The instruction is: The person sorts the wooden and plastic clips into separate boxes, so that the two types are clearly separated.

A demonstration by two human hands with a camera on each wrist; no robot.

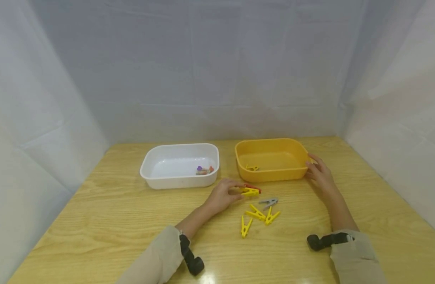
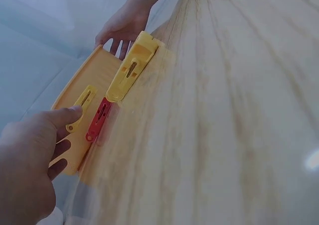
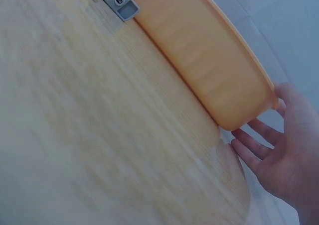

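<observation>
My left hand pinches the near end of a yellow clothespin lying on the wooden table just in front of the yellow bin. A red clothespin lies right behind it. In the left wrist view my thumb of the left hand meets the yellow clothespin, with the red clothespin beside it. My right hand rests with straight fingers against the yellow bin's right wall; the right wrist view shows the right hand touching the yellow bin.
A white bin holding a few small coloured pegs stands left of the yellow bin. One yellow peg lies inside the yellow bin. Three yellow pegs and a grey peg lie on the table nearer me. White cloth walls surround the table.
</observation>
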